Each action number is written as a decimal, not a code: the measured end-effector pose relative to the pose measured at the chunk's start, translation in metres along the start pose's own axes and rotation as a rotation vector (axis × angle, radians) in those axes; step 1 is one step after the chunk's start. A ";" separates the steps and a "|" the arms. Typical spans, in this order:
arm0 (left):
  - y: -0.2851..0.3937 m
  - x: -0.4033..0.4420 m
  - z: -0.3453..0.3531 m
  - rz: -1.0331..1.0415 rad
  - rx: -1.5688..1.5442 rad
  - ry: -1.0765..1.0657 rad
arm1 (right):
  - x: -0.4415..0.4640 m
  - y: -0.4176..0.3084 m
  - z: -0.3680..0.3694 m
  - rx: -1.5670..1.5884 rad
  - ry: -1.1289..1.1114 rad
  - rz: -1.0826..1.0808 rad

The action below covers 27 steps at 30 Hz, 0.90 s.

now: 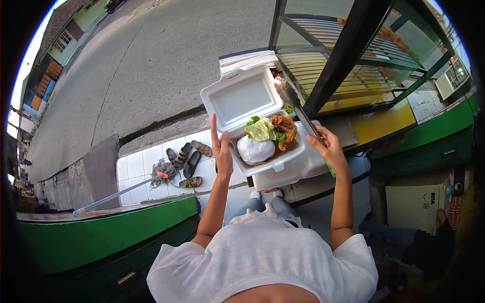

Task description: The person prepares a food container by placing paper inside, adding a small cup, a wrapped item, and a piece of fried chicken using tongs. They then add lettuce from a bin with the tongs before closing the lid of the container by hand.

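An open white foam food box (275,166) holds a white wrapped bundle (256,150), pale green leaves (260,130) and a piece of brown fried food (285,130). Its lid (244,98) is tipped back away from me. At the box's left side is my left hand (221,151), index finger stretched out along the lid and thumb by the rim. My right hand (328,150) is closed around metal tongs (298,107) with a green end, held over the box's right side. The tongs' tips are beside the lid, with no food visible in them.
More white foam boxes (290,178) are beneath the open one. A glass display case (323,65) stands at the right, with fried food inside. Several sandals (191,164) and a mop (162,174) lie on the white tiles. A green counter (111,232) runs along the left; a road lies ahead.
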<state>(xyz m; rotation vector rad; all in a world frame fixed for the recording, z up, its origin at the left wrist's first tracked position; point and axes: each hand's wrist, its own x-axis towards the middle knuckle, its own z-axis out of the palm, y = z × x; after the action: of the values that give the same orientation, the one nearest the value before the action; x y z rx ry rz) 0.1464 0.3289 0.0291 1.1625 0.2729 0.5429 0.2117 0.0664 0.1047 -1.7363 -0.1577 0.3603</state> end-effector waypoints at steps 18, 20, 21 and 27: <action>0.025 -0.122 0.106 -0.208 0.045 -0.266 | -0.141 0.003 -0.143 -0.078 0.305 -0.126; 0.011 -0.148 0.135 -0.223 0.007 -0.310 | -0.171 0.014 -0.172 -0.098 0.368 -0.121; 0.005 -0.158 0.154 -0.221 0.001 -0.345 | -0.184 0.020 -0.189 -0.112 0.414 -0.107; -0.058 -0.211 0.245 -0.290 -0.084 -0.436 | -0.250 0.059 -0.279 -0.150 0.594 -0.101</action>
<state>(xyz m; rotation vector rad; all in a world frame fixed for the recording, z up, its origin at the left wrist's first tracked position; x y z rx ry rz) 0.1008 0.0044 0.0550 1.1056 0.0395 0.0390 0.0618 -0.2811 0.1289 -1.9020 0.1620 -0.2536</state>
